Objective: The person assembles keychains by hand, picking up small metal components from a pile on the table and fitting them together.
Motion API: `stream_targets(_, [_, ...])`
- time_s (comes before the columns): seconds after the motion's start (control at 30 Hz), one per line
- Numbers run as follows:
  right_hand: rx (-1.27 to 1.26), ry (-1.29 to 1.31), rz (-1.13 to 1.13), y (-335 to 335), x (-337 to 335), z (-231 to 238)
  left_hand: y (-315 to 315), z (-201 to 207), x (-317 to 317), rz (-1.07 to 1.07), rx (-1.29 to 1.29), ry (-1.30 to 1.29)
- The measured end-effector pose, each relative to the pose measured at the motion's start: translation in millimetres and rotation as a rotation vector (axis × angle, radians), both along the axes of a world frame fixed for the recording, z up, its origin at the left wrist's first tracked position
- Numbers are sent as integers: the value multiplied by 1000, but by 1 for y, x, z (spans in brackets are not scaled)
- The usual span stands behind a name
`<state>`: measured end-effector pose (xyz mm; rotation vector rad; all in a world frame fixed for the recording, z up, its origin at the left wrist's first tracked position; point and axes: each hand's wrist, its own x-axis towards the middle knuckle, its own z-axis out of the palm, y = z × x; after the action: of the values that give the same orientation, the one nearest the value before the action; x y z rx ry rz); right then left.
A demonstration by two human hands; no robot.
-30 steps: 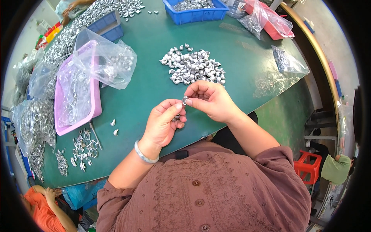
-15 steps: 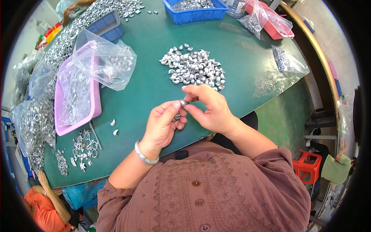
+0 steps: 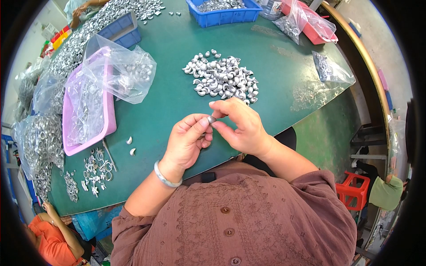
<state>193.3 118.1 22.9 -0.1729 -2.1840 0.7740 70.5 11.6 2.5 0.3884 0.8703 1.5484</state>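
Note:
Over the near part of the green table, both my hands meet at a small curved silver-grey metal piece (image 3: 211, 119). My left hand (image 3: 188, 139) pinches it between thumb and index finger, the other fingers curled in. From the other side, my right hand (image 3: 243, 126) has its thumb and fingers at the same piece. Whether more pieces sit in the left palm is hidden. Just beyond my hands lies a loose pile of similar crescent-shaped metal pieces (image 3: 226, 77). Two single crescents (image 3: 132, 152) rest on the table to the left of my left hand.
A pink basket (image 3: 111, 117) with plastic bags stands at left, near small ring-like parts (image 3: 98, 170). Blue bins (image 3: 224, 18), a red basket (image 3: 316, 37) and a larger metal heap lie farther off. A bag (image 3: 330, 71) lies at right. Other people sit around.
The held piece has turned slightly between my fingers. A second metal piece seen in my left hand's curled fingers no longer shows. At lower left, another person's hand has shifted a little.

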Motion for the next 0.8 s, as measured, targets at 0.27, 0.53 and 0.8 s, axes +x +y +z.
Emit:
stream_targets(0.27, [-181,20,73,2,2,2,-1,-3,-6,-132,132,-212])
stream_targets(0.53, [-123,39,51,2,4,1,0,-1,-4,-155,111,-175])
stream_targets(0.8, [-207,31,82,2,5,2,1,-2,-3,-131,86,-168])
